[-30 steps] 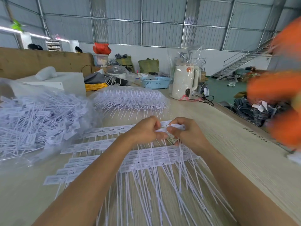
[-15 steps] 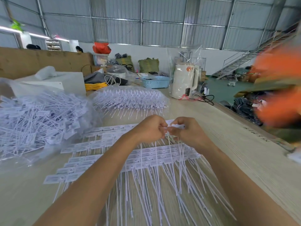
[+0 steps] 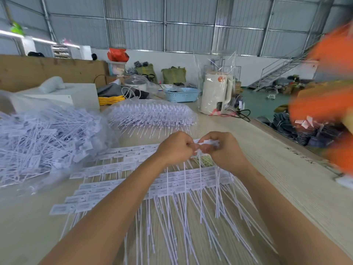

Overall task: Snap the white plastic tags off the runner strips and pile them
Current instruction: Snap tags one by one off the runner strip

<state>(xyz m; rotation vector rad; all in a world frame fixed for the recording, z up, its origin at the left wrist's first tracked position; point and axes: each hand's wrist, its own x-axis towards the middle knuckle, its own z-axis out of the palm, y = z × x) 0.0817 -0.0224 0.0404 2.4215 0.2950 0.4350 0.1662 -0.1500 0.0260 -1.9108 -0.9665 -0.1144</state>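
White tag: we pinched it between left hand and right hand, above the runner strips.
Change: hands barely shifted; it had not snapped free.
Pile: far left, waiting.

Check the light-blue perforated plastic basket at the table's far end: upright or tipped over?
Upright. The light-blue perforated plastic basket sits on its base with the rim facing up, dark items showing over the rim.

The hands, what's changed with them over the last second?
Very little. Both hands, left and right, still pinch the same tag strip above the table, barely shifted. The blurred orange shape at right moved. Strips on the table and the bagged pile stayed put.
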